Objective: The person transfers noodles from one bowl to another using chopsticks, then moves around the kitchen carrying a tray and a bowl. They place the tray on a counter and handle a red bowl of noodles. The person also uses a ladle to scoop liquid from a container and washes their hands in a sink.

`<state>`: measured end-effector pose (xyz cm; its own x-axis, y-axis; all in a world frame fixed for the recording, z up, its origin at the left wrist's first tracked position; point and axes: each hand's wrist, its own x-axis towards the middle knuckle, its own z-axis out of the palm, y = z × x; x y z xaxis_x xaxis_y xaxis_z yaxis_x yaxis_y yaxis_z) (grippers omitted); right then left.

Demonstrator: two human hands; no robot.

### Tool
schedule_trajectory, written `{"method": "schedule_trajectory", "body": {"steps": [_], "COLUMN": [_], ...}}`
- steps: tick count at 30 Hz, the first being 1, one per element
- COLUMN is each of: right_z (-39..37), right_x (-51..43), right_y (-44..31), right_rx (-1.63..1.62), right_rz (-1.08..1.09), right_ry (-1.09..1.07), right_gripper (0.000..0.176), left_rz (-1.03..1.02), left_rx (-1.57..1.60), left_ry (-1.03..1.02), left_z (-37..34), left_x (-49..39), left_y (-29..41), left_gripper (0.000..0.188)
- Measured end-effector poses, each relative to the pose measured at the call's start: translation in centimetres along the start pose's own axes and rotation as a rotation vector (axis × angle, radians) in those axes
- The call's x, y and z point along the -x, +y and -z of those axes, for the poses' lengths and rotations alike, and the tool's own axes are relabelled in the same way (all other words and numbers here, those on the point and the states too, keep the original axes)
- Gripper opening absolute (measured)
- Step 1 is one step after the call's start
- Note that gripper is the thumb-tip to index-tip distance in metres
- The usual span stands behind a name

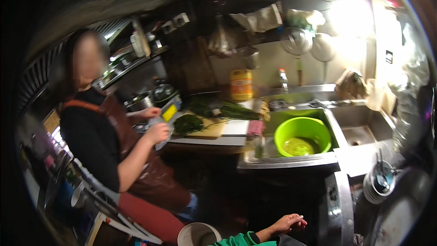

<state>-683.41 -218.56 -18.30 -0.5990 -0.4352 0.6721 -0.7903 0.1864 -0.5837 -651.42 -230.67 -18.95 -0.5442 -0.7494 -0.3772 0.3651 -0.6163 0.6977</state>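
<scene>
My left hand (pixel 289 223), below a green sleeve, is at the bottom of the view with its fingers loosely curled together. Nothing shows in it. My right hand is out of view. Ahead of me, a bright green plastic basin (pixel 302 136) with a perforated bottom sits in the left bowl of a steel sink (pixel 290 163). To the left of the sink, bunches of leafy greens (pixel 188 124) lie on and around a cutting board (pixel 213 131). A pink cloth (pixel 255 128) hangs at the sink's left edge.
A co-worker in a brown apron (pixel 150 177) stands at the left, both hands on a clear plastic bag (pixel 164 133). A yellow jug (pixel 241 84) stands behind the counter. Utensils stand in a white bucket (pixel 379 186) at right. A pale bin (pixel 199 235) is near my left arm.
</scene>
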Motion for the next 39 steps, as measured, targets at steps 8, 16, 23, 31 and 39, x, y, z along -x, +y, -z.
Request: {"method": "schedule_trajectory", "body": {"steps": [8,16,23,31,39], "right_z": [-18.5,-25.8,-38.9,-55.8,-59.0], "right_x": [-4.3,-4.2,-11.4,-15.9,-16.1], "right_y": [-8.3,-25.4,-36.9,-49.5,-51.5], "right_rx": [-0.736,-1.080,-1.113,-1.039,-1.070], "right_rz": [0.032,-0.013,0.299,0.634,0.580], "right_ry": [-0.356,-0.683,-0.711,-0.489,-0.579], "right_gripper": [0.027,0.030,0.031,0.046,0.032], "left_rz": [-0.290,-0.539,-0.696,-0.866,-0.921], "left_rx": [0.005,0.110,0.232,0.294,0.413], "left_ry": [0.345,0.475,0.657,0.793,0.754], "left_z": [8.3,14.4,15.2,15.5,16.5], "left_x": [5.0,8.6,7.5,0.9,-0.2], "left_y": [2.0,4.0,7.1,9.5,7.5], "left_gripper": [0.029,0.025,0.023,0.020,0.021]}}
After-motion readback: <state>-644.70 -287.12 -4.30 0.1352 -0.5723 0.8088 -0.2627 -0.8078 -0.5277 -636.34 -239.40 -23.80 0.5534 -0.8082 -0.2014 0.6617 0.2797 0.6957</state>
